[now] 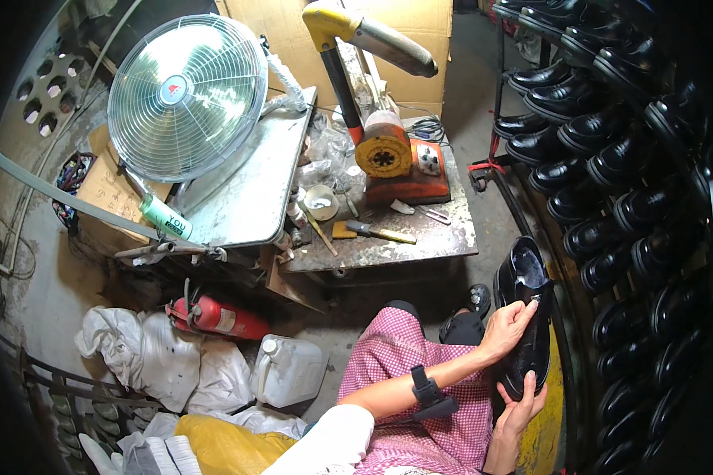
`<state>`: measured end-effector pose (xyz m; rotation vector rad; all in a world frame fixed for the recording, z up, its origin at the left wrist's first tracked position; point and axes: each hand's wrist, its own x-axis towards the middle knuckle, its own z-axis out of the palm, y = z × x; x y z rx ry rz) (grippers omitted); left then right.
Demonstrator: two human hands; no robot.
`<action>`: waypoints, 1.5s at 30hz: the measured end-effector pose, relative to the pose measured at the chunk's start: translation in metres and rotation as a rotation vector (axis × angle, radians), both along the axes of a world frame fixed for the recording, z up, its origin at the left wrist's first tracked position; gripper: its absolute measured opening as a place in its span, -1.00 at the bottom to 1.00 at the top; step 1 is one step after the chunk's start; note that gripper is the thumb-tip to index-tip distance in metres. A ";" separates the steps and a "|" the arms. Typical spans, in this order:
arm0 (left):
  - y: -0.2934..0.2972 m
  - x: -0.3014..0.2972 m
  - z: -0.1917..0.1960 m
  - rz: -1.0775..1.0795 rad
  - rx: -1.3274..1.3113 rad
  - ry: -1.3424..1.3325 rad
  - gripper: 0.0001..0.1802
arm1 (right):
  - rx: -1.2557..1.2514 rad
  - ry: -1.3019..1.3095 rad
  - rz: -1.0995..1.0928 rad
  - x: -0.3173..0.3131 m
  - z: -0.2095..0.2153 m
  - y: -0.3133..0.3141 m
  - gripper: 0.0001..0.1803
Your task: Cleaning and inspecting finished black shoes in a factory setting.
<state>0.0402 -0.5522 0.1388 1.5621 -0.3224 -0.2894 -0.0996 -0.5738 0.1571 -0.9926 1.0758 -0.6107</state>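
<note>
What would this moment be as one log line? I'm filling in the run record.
left hand: gripping shoe at its side | right hand: under shoe heel | shoe: black, off the rack, above lap | workbench: untouched

The left hand (505, 328) is curling its fingers (528, 310) forward, its forearm crossing from lower left. The right hand (523, 405) is reaching upward, fingers bent, palm inward.

Cluttered metal workbench (388, 247), grey concrete floor (47, 293), perhaps daylit.
</note>
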 end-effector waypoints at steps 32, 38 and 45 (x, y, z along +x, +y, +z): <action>0.070 0.047 -0.003 0.217 -0.155 0.075 -0.60 | 0.323 -0.356 -0.134 -0.042 -0.014 -0.049 -0.54; 0.052 0.039 -0.030 0.070 -0.092 -0.065 -0.72 | 0.272 -0.430 -0.053 -0.035 -0.011 -0.050 -0.56; 0.062 0.015 0.004 -0.114 -0.123 0.157 -0.71 | 0.167 -0.392 0.007 0.001 0.008 -0.017 -0.57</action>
